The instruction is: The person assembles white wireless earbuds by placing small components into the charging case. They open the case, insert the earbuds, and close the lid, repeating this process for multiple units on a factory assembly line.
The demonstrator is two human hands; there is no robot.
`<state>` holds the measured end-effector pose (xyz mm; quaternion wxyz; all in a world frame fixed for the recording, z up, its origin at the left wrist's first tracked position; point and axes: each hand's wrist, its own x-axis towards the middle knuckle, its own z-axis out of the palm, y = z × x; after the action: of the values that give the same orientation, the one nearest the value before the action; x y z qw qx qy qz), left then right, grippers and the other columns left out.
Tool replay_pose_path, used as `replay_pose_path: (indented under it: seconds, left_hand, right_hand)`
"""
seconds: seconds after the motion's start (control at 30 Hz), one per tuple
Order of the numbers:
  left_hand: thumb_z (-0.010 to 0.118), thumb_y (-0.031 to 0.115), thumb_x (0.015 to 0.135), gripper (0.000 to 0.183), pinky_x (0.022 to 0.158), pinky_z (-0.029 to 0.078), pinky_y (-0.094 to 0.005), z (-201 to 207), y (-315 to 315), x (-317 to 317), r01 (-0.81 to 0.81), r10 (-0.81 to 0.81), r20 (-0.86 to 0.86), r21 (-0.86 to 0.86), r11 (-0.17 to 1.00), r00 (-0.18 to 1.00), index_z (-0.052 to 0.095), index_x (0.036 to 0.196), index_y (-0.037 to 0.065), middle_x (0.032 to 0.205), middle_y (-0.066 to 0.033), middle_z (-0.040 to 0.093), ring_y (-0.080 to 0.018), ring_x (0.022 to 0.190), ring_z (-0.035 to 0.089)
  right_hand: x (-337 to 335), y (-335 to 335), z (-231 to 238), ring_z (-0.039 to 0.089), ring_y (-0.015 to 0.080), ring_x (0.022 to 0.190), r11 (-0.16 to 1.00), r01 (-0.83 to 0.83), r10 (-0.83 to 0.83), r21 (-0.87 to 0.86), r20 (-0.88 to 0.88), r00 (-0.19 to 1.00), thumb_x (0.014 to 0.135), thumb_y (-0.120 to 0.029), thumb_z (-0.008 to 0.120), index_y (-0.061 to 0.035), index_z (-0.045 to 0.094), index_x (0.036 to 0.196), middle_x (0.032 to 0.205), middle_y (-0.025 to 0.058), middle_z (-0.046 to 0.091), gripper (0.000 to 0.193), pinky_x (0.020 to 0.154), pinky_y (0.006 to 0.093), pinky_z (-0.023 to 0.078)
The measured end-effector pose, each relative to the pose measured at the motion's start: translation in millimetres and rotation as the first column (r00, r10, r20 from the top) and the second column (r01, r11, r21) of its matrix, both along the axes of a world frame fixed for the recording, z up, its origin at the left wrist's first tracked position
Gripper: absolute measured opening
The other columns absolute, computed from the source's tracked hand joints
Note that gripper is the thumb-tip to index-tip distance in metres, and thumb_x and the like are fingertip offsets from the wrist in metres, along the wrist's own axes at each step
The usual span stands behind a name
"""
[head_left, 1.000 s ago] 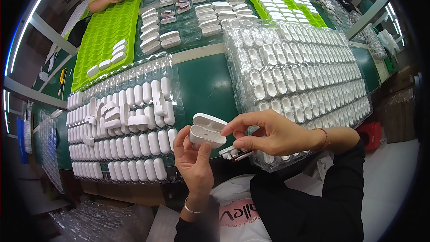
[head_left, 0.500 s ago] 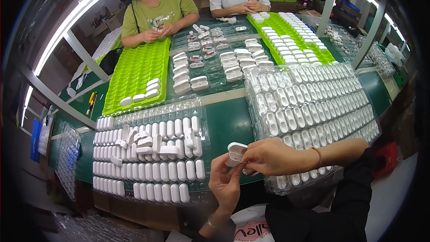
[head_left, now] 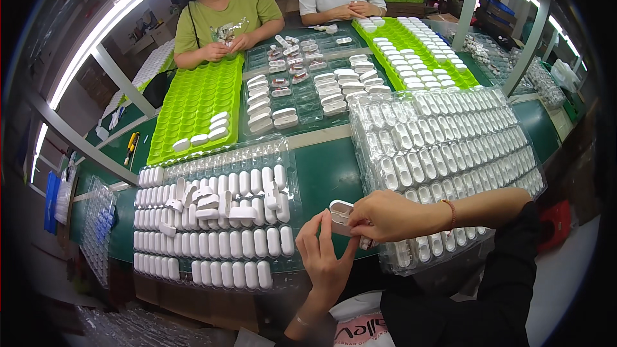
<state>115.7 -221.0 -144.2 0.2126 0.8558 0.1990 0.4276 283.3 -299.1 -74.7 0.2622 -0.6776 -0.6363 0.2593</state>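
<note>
Between my two hands is a small white earbud charging case (head_left: 340, 212), tilted with its hollow inner side showing. My left hand (head_left: 321, 257) is closed on the case from below and the left, thumb and fingertips at its edge. My right hand (head_left: 382, 217) comes in from the right, its pinched fingers at the case's near right edge. A small thing (head_left: 366, 242) shows under the right fingers, too hidden to name. To the right, under my right forearm, lies a clear tray (head_left: 385, 263) filled with white oval case parts.
At left, a clear tray (head_left: 292, 154) holds rows of white cases, with several loose cases (head_left: 209, 205) on top. Beyond stand lime green trays (head_left: 193, 103) and opened cases (head_left: 283, 117). Two people sit across the green table (head_left: 328, 177). A metal post (head_left: 122, 80) rises at left.
My left fingers have straightened somewhat and shifted along the case. The case has turned slightly between my hands, and my right hand has moved up a little.
</note>
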Motion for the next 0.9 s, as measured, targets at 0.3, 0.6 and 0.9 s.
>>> replay_pose_path:
  seconds: [0.3,0.6,0.9]
  left_hand:
    - [0.086,0.011,0.067,0.07,0.094,0.045,-0.0448,-0.7,-2.5,13.8,-0.066,0.066,0.01,0.058,0.996,0.998,0.057,0.128,-0.006,0.12,-0.0188,0.058,-0.0347,0.11,0.055]
    - [0.089,0.019,0.065,0.075,0.09,0.045,-0.0449,12.2,10.6,-2.8,-0.128,0.127,0.014,0.055,0.99,0.992,0.056,0.128,-0.006,0.117,-0.0172,0.057,-0.0329,0.105,0.055]
    - [0.091,0.017,0.063,0.077,0.093,0.042,-0.0446,9.9,-0.8,1.0,-0.05,0.05,0.012,-0.016,0.999,0.999,0.056,0.128,-0.006,0.116,-0.0173,0.058,-0.0322,0.106,0.054]
  right_hand:
    - [-0.6,-1.5,7.0,0.071,0.0288,0.066,0.999,0.035,-0.037,-0.028,-0.073,0.997,0.089,-0.012,0.061,0.0003,0.073,0.087,0.071,0.0137,0.07,0.018,0.063,0.0385,0.055]
    - [24.4,-32.6,22.4,0.07,0.0157,0.079,0.972,0.236,-0.216,0.007,-0.369,0.904,0.091,-0.018,0.071,0.0036,0.073,0.1,0.087,0.014,0.074,0.023,0.071,0.0291,0.054]
    - [69.3,-61.1,-16.5,0.06,0.0059,0.08,0.813,0.576,-0.485,0.08,-0.454,0.748,0.098,-0.017,0.063,0.0023,0.071,0.096,0.081,0.0017,0.068,0.021,0.069,0.0231,0.048]
